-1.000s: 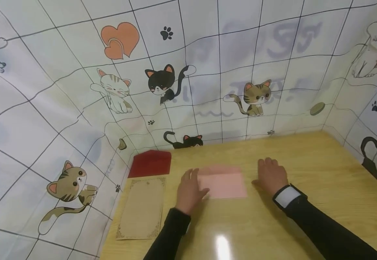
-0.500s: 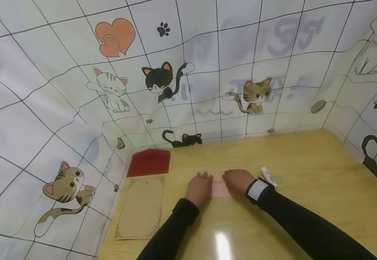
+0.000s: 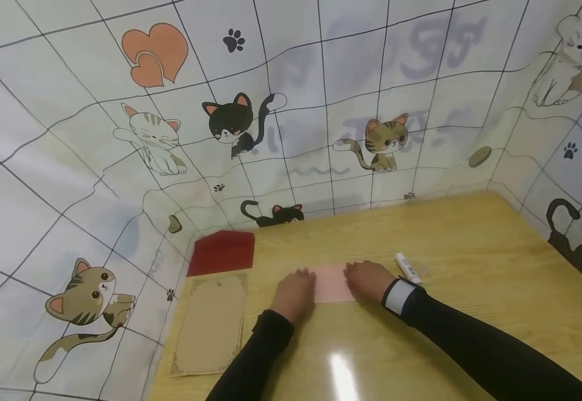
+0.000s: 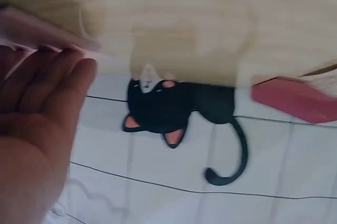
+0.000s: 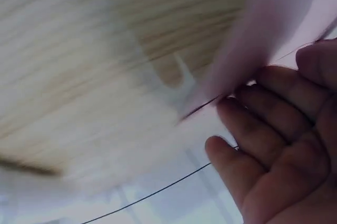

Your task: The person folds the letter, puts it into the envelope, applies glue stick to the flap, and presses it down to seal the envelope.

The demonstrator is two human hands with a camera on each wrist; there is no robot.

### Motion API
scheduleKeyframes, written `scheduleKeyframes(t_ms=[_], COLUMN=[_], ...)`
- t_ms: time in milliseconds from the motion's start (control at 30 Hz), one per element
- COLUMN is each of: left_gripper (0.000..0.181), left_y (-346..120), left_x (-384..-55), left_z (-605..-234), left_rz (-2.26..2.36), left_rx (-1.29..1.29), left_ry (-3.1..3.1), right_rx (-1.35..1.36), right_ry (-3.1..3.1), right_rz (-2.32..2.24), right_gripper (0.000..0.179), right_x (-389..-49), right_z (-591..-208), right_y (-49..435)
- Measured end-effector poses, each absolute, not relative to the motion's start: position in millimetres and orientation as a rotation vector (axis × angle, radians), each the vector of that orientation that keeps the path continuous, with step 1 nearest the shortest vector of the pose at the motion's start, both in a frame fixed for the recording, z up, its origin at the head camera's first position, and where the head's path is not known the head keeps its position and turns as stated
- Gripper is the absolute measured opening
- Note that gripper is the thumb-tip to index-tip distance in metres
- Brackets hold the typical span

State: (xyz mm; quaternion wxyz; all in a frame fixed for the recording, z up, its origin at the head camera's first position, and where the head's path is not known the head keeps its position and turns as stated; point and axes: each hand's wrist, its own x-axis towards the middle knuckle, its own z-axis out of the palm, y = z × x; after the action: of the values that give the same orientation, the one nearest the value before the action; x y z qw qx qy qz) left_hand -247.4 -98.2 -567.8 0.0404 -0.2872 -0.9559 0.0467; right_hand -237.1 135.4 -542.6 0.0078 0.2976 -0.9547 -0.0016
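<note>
A pink envelope point(image 3: 331, 284) lies flat on the table in the head view, its two ends covered by the hands. At its left end, my left hand point(image 3: 293, 294) rests with fingers pointing away. From the right, my right hand point(image 3: 369, 282) touches the other end with its fingers. The left wrist view catches the left fingers point(image 4: 55, 74), extended along the envelope's edge. In the right wrist view the slightly bent right fingers point(image 5: 258, 124) meet the edge of the pink paper point(image 5: 253, 45), and the thumb lies close to it. No flap stands up in the head view.
A white glue stick point(image 3: 407, 267) lies beyond the right wrist, a small translucent piece beside it. At the left are a red envelope point(image 3: 222, 252) and a tan bordered sheet point(image 3: 209, 326). A cat-printed sheet point(image 3: 316, 72) rises behind the table point(image 3: 451, 245).
The right hand has moved left onto the envelope, uncovering the glue stick. The envelope's top flap, raised a second ago, is folded down. The left hand remains at its end; the view shifts slightly.
</note>
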Motion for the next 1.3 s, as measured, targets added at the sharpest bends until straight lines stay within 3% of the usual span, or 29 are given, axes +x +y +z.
scheduleKeyframes(t_ms=[200, 500, 867, 933, 1067, 1300], left_gripper=[0.038, 0.025, 0.016, 0.017, 0.031, 0.045], left_y=[-69, -62, -53, -59, -73, -77], left_x=[-244, -248, -250, -253, -250, -246], left_z=[-575, -567, -553, -556, -566, -576], left_rz=[0.139, 0.234, 0.171, 0.187, 0.149, 0.127], left_rx=[-0.996, -0.976, -0.951, -0.927, -0.856, -0.927], left_ry=[-2.879, -2.815, -2.769, -2.782, -2.886, -2.863], right_rx=[0.907, 0.904, 0.823, 0.817, 0.821, 0.744], right_ry=[-2.926, -2.819, -2.760, -2.787, -2.859, -2.840], right_rz=[0.100, 0.016, -0.005, 0.018, 0.011, 0.060], right_gripper=[0.031, 0.015, 0.011, 0.008, 0.021, 0.018], right_x=[-228, -231, -241, -240, -234, -228], right_z=[-545, -533, -541, -544, -552, -553], right_y=[124, 130, 114, 113, 111, 102])
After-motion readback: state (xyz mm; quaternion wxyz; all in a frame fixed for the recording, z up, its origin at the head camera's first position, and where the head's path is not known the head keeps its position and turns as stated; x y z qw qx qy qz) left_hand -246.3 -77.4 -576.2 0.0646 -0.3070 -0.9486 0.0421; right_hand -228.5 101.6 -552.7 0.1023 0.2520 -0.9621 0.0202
